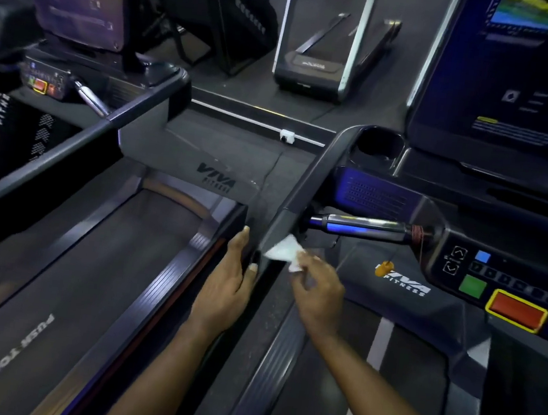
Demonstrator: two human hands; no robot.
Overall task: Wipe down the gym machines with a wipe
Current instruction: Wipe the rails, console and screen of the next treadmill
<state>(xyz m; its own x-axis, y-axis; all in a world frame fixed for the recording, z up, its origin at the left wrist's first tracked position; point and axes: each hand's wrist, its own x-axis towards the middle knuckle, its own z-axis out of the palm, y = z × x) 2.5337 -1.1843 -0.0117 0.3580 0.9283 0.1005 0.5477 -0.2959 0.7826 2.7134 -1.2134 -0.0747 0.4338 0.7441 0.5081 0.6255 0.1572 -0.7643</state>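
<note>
Head view: the wipe (pixel 282 251), a small crumpled white sheet, is pinched at its near edge by the right hand (pixel 319 292). The fingers (pixel 299 272) are curled round it, and its free part fans out ahead and to the left of them. It is touching, or just over, the near end of the treadmill's handrail (pixel 306 183). That rail is a long, flat-topped bar of matte dark plastic. Its long axis runs away from the hands, up and rightward, to a round cup holder (pixel 378 146). Judging by this, the wipe must travel along that line, and the right hand is the nearer one for it.

The left hand (pixel 227 281) clasps the same rail end from the outer side, fingers nearly straight, thumb over the top, probably as a brace. Just right of the rail a glossy chrome grip bar (pixel 363 227) juts from the console, whose red stop button (pixel 515 311) looks smooth.
</note>
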